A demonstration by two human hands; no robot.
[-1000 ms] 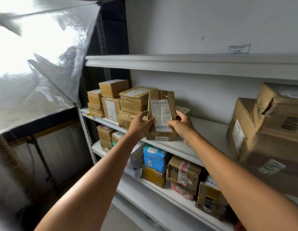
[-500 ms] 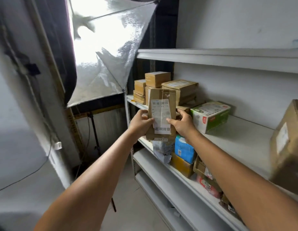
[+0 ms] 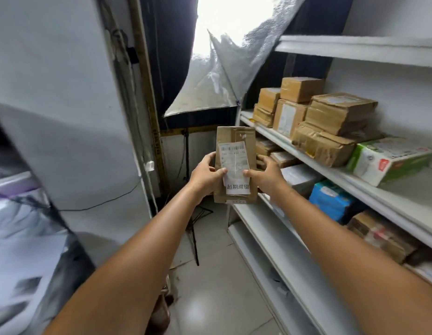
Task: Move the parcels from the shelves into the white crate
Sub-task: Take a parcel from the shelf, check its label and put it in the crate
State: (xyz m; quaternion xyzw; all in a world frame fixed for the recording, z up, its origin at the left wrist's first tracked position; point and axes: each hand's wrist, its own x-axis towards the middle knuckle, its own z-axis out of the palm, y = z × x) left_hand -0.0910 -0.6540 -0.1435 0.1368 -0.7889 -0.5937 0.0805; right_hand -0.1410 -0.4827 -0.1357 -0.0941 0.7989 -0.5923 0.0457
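I hold a flat brown cardboard parcel (image 3: 235,146) upright in front of me, its white shipping label facing me. My left hand (image 3: 206,176) grips its left edge and my right hand (image 3: 264,175) grips its right edge, thumbs on the label. The parcel is off the shelf, in the air left of the white shelving (image 3: 314,165). Several brown parcels (image 3: 326,117) and a green-and-white box (image 3: 389,160) remain on the middle shelf. A blue parcel (image 3: 331,200) and more cardboard ones (image 3: 379,235) sit on the shelf below. No white crate is in view.
A silver reflective softbox (image 3: 222,76) on a black light stand (image 3: 190,213) stands ahead by the shelf end. A grey wall panel (image 3: 72,117) rises at left. Blurred dark and purple shapes (image 3: 29,226) fill the lower left. Pale tiled floor (image 3: 217,298) lies below.
The parcel has come off the shelf in both hands and my view has swung left, away from the shelving; the big boxes at right have left the frame.
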